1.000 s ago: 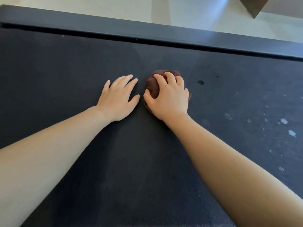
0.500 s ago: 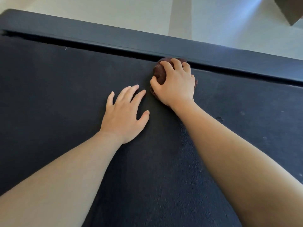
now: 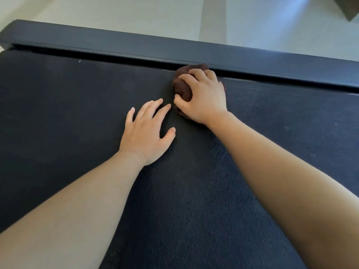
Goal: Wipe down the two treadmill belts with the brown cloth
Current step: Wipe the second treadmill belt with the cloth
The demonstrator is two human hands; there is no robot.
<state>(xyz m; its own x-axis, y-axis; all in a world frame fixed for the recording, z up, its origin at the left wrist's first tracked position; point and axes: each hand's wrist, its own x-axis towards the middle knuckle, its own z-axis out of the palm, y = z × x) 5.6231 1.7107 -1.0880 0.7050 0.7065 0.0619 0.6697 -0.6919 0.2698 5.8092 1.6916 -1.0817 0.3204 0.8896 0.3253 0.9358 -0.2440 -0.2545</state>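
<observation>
A black treadmill belt fills most of the view. My right hand is closed over a bunched brown cloth, pressing it on the belt right against the dark side rail. Most of the cloth is hidden under my fingers and palm. My left hand lies flat on the belt, fingers spread, just to the near left of the cloth and holding nothing. Only one belt is in view.
Beyond the side rail lies a pale tiled floor. A brown object's corner shows at the top right. A few faint specks dot the belt at the right.
My right hand has slid the cloth away from me across the belt up to the side rail. My left hand stayed flat on the belt, and the white specks at the right have left the view.
</observation>
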